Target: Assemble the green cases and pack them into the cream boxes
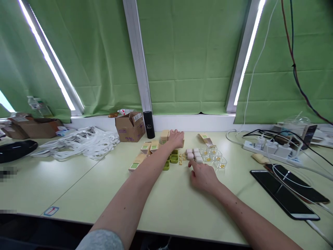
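Observation:
My left hand (176,139) reaches to a small kraft box (164,136) at the back of the group, its fingers bent over a box there; whether it grips it is hard to tell. My right hand (204,176) rests near the table, index finger extended toward the white rounded pieces (190,156), and holds nothing visible. Between the hands lie green square trays (174,158) and small yellow pieces (180,159). Clear cups with yellow centres (218,159) stand right of the white pieces. More kraft boxes (137,162) lie to the left, partly behind my left forearm.
An open cardboard box (130,127) and a black cylinder (148,125) stand at the back. White straps (80,141) are heaped left. On the right lie a power strip (270,152), cables and two phones (283,194). An opened carton (205,139) lies behind the cups.

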`<state>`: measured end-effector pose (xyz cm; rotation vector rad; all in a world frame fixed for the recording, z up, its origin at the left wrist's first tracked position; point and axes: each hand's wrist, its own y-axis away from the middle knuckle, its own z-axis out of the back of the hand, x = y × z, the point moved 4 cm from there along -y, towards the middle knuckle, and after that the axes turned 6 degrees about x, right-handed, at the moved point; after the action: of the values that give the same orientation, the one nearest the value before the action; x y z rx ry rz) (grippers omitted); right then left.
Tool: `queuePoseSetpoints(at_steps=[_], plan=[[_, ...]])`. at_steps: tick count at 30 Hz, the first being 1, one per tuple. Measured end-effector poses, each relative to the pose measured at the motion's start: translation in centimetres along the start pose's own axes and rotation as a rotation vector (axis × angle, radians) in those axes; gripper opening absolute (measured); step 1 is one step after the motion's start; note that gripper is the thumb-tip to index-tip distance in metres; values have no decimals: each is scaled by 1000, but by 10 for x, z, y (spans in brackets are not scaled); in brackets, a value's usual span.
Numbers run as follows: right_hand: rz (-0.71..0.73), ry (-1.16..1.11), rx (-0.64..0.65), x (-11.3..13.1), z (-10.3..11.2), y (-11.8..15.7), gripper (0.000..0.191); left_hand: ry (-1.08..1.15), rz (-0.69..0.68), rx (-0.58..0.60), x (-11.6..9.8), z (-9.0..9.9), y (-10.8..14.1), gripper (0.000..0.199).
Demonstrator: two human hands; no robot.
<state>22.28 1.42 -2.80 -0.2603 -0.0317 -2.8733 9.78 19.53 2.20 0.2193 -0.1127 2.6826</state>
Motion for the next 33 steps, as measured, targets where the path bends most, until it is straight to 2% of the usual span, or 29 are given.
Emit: queuePoseSetpoints(at_steps=[7, 13, 16, 19, 27, 33], plan=[[9, 3, -4, 0, -1, 0, 38, -4, 5, 16, 1, -6, -1, 51], [14, 10, -8, 0, -2, -1, 34, 9, 12, -69, -7, -3, 28, 49], [17, 22, -13, 0, -4, -1, 34, 30, 8, -61, -18, -6, 41, 41], [17, 28, -14, 0, -5, -2, 33, 47, 10, -38, -29, -10, 48, 43], [10, 40, 9, -1, -5, -2, 33, 100, 69, 30, -50, -18, 41, 57], [12, 30, 22, 0, -4, -1, 34, 175, 112, 55, -48, -19, 22, 55]])
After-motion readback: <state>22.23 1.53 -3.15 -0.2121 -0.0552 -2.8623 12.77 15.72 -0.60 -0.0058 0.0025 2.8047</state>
